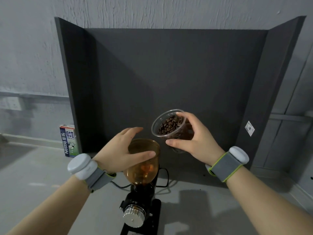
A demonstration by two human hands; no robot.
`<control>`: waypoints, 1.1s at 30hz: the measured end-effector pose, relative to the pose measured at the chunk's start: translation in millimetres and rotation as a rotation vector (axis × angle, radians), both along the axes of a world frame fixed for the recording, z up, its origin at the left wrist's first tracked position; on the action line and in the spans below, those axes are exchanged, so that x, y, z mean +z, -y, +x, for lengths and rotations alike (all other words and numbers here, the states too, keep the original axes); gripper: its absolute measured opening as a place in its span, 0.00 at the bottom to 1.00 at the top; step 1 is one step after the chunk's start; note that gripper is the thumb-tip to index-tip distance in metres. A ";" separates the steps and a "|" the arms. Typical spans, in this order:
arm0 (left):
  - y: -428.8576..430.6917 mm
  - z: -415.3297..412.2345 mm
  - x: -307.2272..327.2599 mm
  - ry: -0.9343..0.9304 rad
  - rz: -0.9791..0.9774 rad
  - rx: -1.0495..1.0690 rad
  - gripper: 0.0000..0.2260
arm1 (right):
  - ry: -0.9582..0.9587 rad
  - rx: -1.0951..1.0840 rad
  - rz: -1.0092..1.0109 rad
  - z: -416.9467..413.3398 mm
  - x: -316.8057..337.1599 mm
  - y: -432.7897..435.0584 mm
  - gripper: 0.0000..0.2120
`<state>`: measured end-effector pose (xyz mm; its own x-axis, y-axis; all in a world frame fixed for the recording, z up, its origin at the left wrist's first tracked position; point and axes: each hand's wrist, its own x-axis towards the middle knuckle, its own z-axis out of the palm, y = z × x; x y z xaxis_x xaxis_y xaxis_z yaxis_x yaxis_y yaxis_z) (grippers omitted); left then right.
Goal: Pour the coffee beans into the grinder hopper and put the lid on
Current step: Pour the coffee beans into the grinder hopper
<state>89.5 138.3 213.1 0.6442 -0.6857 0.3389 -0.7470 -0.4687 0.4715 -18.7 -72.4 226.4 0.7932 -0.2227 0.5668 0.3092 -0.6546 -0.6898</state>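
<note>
A black coffee grinder (pixel 138 207) stands on the counter with an amber see-through hopper (pixel 144 168) on top, its mouth uncovered. My left hand (pixel 122 150) wraps around the hopper's left side near the rim, thumb across its front. My right hand (pixel 194 141) holds a clear plastic cup (pixel 162 121) of coffee beans (pixel 171 127) just above and right of the hopper, tilted with its mouth toward me and the hopper. The beans sit inside the cup. No lid is in view.
A dark grey three-panel screen (pixel 169 78) stands behind the grinder. A Nestle milk carton (pixel 68 141) is at the left, beside the screen's edge. A black power cord (pixel 165 177) loops behind the grinder. Pale counter (pixel 42 175) stretches left and right.
</note>
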 end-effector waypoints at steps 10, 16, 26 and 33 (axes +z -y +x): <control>4.9 9.7 -16.6 -0.022 -0.088 -0.108 0.39 | -0.106 -0.070 -0.247 7.0 11.6 -15.5 0.37; 7.4 12.4 -21.8 -0.017 -0.190 -0.115 0.34 | -0.180 -0.102 -0.419 11.0 20.9 -29.2 0.39; 7.7 10.5 -24.5 0.015 -0.266 -0.129 0.33 | -0.268 -0.120 -0.589 10.5 34.9 -48.7 0.39; 8.0 11.2 -25.9 0.021 -0.276 -0.142 0.34 | -0.290 -0.155 -0.643 11.0 39.3 -55.8 0.39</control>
